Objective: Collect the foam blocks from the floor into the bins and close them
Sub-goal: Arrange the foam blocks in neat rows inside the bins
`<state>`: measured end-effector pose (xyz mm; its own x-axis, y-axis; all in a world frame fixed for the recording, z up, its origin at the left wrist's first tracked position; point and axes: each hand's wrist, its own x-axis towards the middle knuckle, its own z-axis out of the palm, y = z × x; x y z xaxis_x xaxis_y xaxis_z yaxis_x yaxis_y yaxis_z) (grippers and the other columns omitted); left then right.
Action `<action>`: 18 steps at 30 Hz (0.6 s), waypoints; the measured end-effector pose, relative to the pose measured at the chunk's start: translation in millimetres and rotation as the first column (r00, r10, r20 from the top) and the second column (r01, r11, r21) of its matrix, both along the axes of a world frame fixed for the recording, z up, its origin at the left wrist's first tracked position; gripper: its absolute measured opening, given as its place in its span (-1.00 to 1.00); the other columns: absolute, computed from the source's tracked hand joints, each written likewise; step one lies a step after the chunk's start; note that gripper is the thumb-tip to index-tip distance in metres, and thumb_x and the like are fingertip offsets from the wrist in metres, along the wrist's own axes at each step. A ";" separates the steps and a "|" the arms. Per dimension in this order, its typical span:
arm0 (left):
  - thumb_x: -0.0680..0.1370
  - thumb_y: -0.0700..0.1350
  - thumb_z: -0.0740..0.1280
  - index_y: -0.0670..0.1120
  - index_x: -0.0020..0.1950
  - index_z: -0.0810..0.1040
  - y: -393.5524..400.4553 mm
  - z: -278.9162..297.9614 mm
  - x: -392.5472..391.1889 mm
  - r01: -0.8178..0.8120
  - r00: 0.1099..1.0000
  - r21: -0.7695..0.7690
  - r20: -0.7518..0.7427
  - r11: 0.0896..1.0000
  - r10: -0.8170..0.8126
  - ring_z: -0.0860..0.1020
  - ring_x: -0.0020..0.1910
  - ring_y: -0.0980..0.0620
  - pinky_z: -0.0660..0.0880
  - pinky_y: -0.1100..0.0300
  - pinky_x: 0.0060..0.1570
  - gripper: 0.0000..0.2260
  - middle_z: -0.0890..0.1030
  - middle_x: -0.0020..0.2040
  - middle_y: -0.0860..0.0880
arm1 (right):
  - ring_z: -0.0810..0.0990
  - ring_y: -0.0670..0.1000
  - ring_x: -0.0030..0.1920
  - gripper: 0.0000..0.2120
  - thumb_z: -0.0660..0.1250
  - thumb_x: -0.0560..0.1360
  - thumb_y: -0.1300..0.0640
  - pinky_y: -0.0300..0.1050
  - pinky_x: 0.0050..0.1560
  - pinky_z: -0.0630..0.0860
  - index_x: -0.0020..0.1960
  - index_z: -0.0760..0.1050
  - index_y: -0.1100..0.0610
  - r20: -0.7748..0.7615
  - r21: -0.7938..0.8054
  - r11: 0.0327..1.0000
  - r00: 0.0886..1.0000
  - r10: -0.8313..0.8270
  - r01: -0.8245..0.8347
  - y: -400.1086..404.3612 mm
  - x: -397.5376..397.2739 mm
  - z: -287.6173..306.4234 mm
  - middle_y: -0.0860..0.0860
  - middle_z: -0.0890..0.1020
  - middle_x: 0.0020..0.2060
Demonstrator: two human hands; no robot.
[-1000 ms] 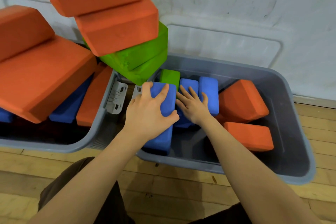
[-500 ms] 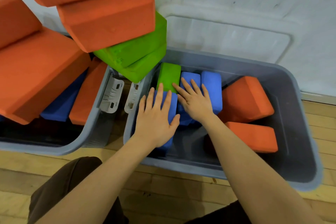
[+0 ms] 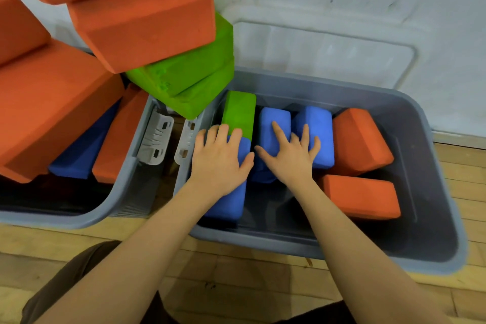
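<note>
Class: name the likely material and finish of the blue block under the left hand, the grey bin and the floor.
Blue block: probably foam, matte, finely grainy with soft rounded edges. Grey bin: seemingly moulded plastic, smooth with a dull sheen. Floor: apparently wood, narrow pale strips with visible seams.

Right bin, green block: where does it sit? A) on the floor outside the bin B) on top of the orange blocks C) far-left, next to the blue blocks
C: the green block stands at the far-left end of the right bin, just left of a blue block, beyond the left hand.
</note>
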<state>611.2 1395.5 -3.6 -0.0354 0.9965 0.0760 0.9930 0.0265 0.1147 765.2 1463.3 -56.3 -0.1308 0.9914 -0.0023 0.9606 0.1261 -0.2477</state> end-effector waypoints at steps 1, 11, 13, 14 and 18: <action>0.46 0.16 0.10 -0.13 0.23 0.52 0.7 -2.7 -0.5 -0.010 1.000 -0.009 0.026 1.000 0.010 0.50 0.16 -0.24 0.38 -0.13 0.17 -0.49 0.53 0.20 -0.20 | -0.06 0.16 0.51 -0.30 0.22 0.40 -0.36 0.13 0.37 -0.27 0.47 0.17 -0.16 -0.051 0.010 1.000 0.999 -0.001 0.001 0.4 -3.2 -1.1 0.19 0.44 0.27; 0.45 0.11 0.11 -0.18 0.30 0.49 -3.7 -13.7 -5.7 -0.020 0.995 0.046 0.104 0.999 0.015 0.49 0.22 -0.23 0.25 -0.03 0.21 -0.45 0.52 0.28 -0.16 | 0.32 0.18 0.37 -0.35 0.22 0.30 -0.25 0.05 0.31 -0.06 0.35 0.43 -0.05 -0.328 0.187 0.973 0.943 -0.064 0.132 20.0 -28.5 2.0 0.24 0.47 0.21; 0.45 0.11 0.10 -0.18 0.32 0.48 -0.5 -13.4 -2.4 -0.022 0.996 0.034 0.089 0.999 0.019 0.46 0.27 -0.21 0.26 -0.06 0.27 -0.44 0.49 0.31 -0.16 | 0.33 0.18 0.36 -0.32 0.14 0.30 -0.29 0.06 0.29 -0.04 0.36 0.42 -0.03 -0.304 0.199 0.972 0.951 -0.058 0.123 23.6 -32.9 1.3 0.23 0.48 0.21; 0.45 0.12 0.08 -0.18 0.33 0.47 0.6 -13.2 -0.1 -0.022 0.997 0.026 0.080 0.999 0.020 0.44 0.30 -0.21 0.27 -0.09 0.30 -0.43 0.47 0.33 -0.17 | 0.30 0.17 0.38 -0.32 0.13 0.33 -0.30 0.05 0.28 -0.04 0.38 0.39 -0.04 -0.282 0.183 0.976 0.958 -0.061 0.116 25.2 -34.0 1.9 0.23 0.46 0.23; 0.46 0.13 0.05 -0.20 0.34 0.43 -0.3 -15.2 4.0 -0.009 0.998 -0.021 0.066 1.000 0.010 0.40 0.33 -0.22 0.23 -0.13 0.34 -0.41 0.44 0.35 -0.20 | 0.10 0.14 0.47 -0.40 0.18 0.49 -0.26 0.16 0.35 -0.07 0.48 0.17 -0.14 -0.104 0.074 0.996 0.994 -0.036 0.043 24.6 -25.9 3.2 0.17 0.28 0.40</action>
